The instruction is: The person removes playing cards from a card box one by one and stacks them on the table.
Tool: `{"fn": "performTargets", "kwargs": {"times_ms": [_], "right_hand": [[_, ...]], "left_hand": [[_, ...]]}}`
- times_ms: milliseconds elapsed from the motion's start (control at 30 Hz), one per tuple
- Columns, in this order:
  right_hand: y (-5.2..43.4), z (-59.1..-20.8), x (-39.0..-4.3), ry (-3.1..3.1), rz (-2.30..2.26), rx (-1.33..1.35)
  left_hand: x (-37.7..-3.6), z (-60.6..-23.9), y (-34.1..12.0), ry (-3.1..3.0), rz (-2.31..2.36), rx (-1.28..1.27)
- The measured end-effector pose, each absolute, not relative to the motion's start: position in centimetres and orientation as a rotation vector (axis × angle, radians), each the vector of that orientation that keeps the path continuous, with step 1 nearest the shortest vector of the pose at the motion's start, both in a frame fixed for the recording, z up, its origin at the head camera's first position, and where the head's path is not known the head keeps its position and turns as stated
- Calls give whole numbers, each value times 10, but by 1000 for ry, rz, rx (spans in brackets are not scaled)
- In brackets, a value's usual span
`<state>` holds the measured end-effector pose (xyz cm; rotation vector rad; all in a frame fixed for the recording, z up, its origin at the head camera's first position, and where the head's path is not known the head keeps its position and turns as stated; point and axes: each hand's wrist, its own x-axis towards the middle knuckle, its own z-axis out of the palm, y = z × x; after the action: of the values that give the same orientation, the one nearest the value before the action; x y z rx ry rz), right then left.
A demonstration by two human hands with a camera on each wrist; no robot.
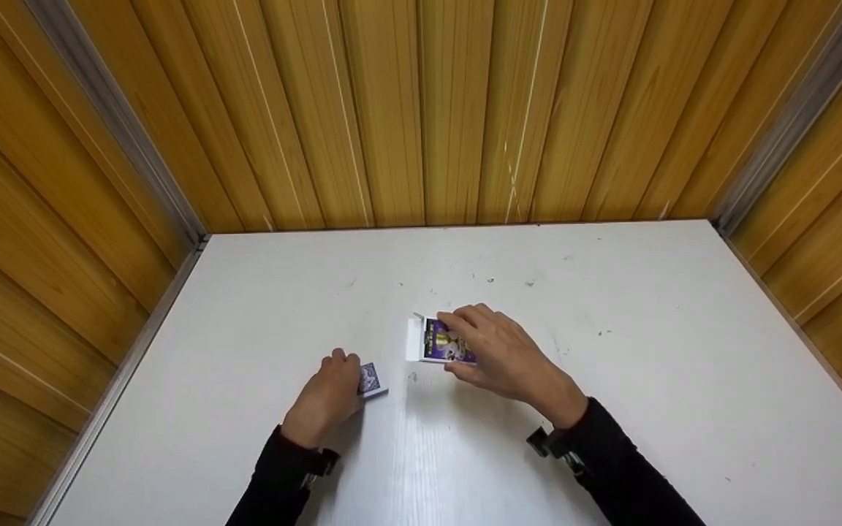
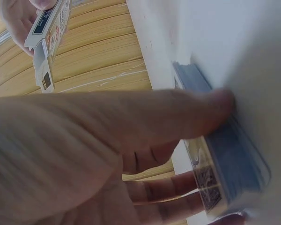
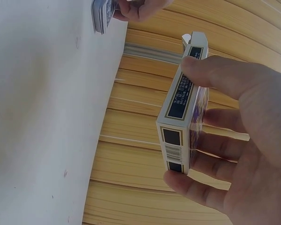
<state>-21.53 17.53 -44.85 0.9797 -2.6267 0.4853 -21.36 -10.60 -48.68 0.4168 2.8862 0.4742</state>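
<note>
Left hand point(image 2: 84, 154) grip on card deck point(image 2: 234, 159)

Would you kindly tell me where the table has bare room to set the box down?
The white table lies bare right of the right hand, left of the left hand, and toward the wall. It is crowded only between the card box and deck.

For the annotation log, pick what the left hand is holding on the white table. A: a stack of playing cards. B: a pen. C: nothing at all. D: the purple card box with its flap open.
A: the left hand grips a stack of cards against the table, thumb across the top, while the open card box sits in the right hand.
</note>
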Motion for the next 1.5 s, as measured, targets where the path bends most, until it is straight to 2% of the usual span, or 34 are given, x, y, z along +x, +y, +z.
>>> {"fn": "performTargets", "kwargs": {"times_ms": [333,667,1500], "right_hand": [[175,-448,-216,-2638,481,982],[175,-450,-216,-2610,472,999],[175,-450,-215,-2625,477,999]], "left_hand": [[-213,-486,-105,2896,456,428],[-208,-486,-109,2944,370,581],[-212,-484,-109,2863,479,434]]}}
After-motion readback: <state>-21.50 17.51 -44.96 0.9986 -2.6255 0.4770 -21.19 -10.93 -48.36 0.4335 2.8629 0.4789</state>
